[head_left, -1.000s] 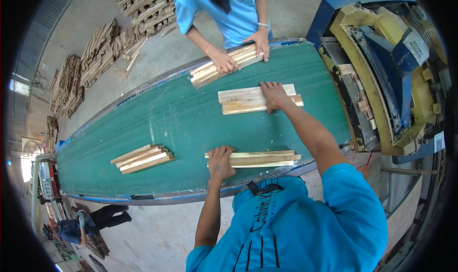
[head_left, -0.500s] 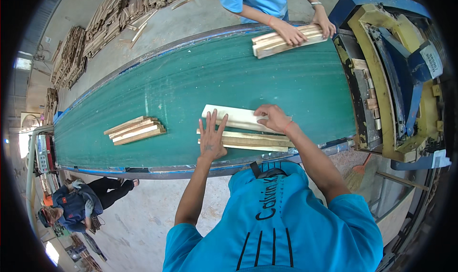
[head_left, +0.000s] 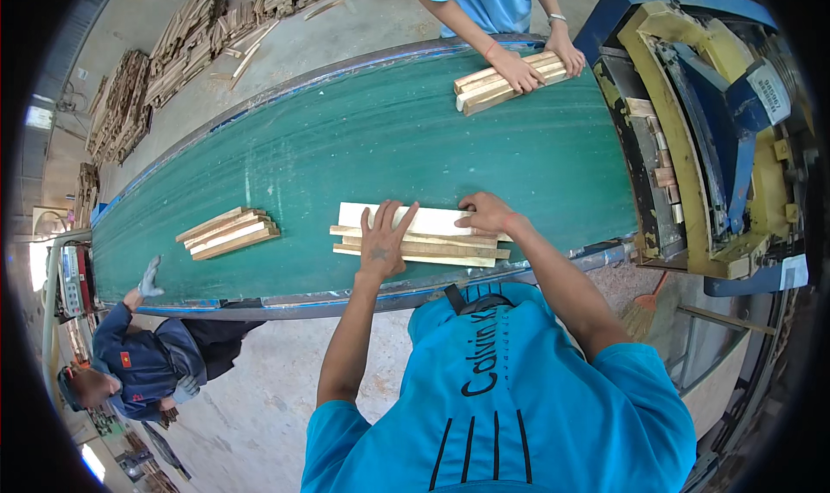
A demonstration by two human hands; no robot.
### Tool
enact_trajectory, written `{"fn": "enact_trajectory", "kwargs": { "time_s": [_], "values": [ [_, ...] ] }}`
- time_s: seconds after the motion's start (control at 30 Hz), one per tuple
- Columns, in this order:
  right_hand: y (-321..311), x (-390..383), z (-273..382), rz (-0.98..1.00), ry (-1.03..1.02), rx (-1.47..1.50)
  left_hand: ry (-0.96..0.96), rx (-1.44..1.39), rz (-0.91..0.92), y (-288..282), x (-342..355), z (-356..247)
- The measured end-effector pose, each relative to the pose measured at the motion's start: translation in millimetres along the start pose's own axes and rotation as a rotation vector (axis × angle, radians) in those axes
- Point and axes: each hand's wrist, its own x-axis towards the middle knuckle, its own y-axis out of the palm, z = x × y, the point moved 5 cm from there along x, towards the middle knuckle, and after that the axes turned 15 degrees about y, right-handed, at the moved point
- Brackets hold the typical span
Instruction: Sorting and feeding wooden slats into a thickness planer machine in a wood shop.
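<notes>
My left hand lies across a bundle of pale wooden slats on the green belt, fingers spread over a whiter board along its far side, thumb by the near edge. My right hand grips that board near its right end with curled fingers. Another small stack of slats rests separately to the left. Across the belt, a co-worker in light blue has both hands on a third bundle near the far edge.
A blue-and-yellow machine stands at the belt's right end. Piles of wood lie beyond the far side. A gloved person in dark clothing is at the lower left beside a control box. A broom is below the machine.
My right hand has brought the board toward me, against the near slats, and my left fingers now reach over it. The co-worker's bundle moved rightward. The gloved person has raised a hand toward the belt.
</notes>
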Motion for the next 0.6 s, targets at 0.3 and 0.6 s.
{"fn": "enact_trajectory", "kwargs": {
  "time_s": [0.3,0.6],
  "values": [
    [13.1,-24.3,6.3,-0.241,-0.233,-0.031,-0.117,-0.011,-0.24,16.9,-11.6,-4.8],
    [-7.0,-27.2,-81.4,-0.372,-0.304,0.443,0.035,-0.035,-0.111,20.9,35.7,-53.3]
  ]
}}
